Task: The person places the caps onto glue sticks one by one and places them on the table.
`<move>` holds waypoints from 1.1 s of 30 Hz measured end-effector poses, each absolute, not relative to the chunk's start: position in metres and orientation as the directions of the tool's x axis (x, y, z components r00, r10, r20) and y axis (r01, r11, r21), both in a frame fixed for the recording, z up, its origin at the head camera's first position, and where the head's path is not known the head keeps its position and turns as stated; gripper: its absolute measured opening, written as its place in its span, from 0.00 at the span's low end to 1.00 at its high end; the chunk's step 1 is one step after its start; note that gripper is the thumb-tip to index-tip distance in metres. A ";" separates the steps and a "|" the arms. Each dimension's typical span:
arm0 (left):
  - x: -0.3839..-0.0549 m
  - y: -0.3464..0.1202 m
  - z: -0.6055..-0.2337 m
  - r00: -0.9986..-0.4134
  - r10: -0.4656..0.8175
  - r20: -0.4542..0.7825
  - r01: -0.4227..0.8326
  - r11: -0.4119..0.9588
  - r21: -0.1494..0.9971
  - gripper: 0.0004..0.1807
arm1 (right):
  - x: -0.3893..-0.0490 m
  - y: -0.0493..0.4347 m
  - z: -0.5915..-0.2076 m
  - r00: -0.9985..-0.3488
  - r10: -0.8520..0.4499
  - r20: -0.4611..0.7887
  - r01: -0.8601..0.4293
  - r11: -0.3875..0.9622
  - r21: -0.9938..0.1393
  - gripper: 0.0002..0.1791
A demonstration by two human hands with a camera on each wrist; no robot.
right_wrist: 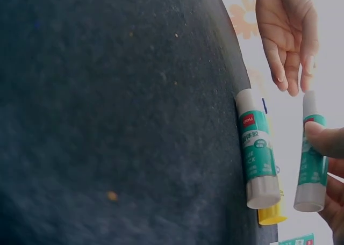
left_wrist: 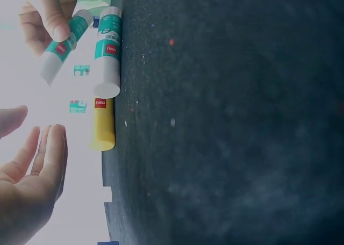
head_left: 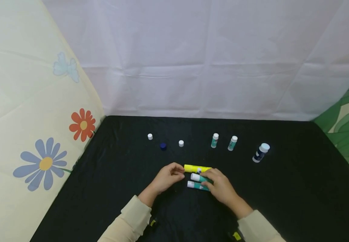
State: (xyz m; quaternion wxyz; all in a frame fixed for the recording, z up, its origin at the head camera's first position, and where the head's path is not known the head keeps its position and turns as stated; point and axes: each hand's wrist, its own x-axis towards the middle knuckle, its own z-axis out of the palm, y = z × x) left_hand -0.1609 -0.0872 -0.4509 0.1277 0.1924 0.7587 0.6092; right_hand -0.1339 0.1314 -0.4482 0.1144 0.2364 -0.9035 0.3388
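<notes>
My right hand (head_left: 221, 186) pinches a green-and-white glue stick (right_wrist: 314, 159) between thumb and fingers, raised off the black tablecloth. A second green-and-white glue stick (right_wrist: 257, 148) lies on the cloth, nearer to me than the held one. Beyond them lies a yellow glue stick (head_left: 193, 168), its right end partly covered by my right hand in the head view. My left hand (left_wrist: 32, 180) is beside the yellow stick's left end, its fingers extended and slightly bent, thumb apart from them. Nothing is between those fingers.
Two white caps (head_left: 150, 136) and a dark blue cap (head_left: 163, 146) sit farther back on the left. Toward the back right stand two small green glue sticks (head_left: 214, 141) and a larger dark blue one (head_left: 260, 154). A white cloth (head_left: 192, 84) hangs behind the table.
</notes>
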 end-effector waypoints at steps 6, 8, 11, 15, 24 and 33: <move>-0.158 -0.086 -0.442 -0.910 0.413 -0.023 0.078 0.225 0.971 0.12 | -0.130 0.129 -0.448 -0.861 -0.344 0.375 -0.507 0.655 -0.561 0.15; -0.155 -0.085 -0.435 -0.913 0.406 -0.038 0.064 0.235 0.970 0.11 | -0.129 0.129 -0.447 -0.864 -0.340 0.371 -0.501 0.656 -0.565 0.15; -0.150 -0.085 -0.423 -0.916 0.400 -0.037 0.066 0.241 0.968 0.11 | -0.127 0.128 -0.448 -0.871 -0.335 0.360 -0.490 0.661 -0.569 0.16; -0.145 -0.086 -0.411 -0.922 0.386 -0.024 0.085 0.263 0.961 0.10 | -0.126 0.128 -0.448 -0.875 -0.330 0.355 -0.482 0.666 -0.570 0.16; -0.153 -0.093 -0.421 -0.935 0.354 -0.030 0.082 0.298 0.951 0.11 | -0.122 0.127 -0.449 -0.872 -0.332 0.360 -0.488 0.651 -0.581 0.15; -0.164 -0.097 -0.441 -0.949 0.312 -0.043 0.071 0.344 0.936 0.13 | -0.118 0.128 -0.449 -0.868 -0.346 0.358 -0.496 0.645 -0.581 0.15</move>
